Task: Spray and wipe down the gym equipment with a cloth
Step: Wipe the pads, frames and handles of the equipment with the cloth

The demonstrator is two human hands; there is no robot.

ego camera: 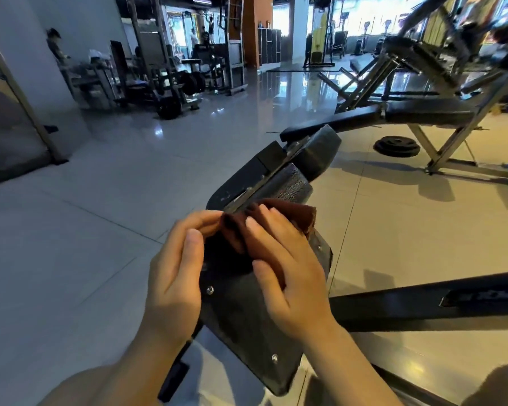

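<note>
Right hand [288, 268] lies flat, fingers straight, pressing brown cloth [255, 230] onto the worn black bench pad [241, 312], while left hand [176, 271] pinches the cloth's near edge with curled fingers.

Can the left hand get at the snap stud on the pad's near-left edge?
Probably yes. The snap stud sits bare on the bench pad, right beside the left hand; the brown cloth lies further up.

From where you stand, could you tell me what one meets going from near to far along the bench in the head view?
Worn black pad → brown cloth under both hands → cracked roller pad → long black bench seat → distant weight machines.
</note>
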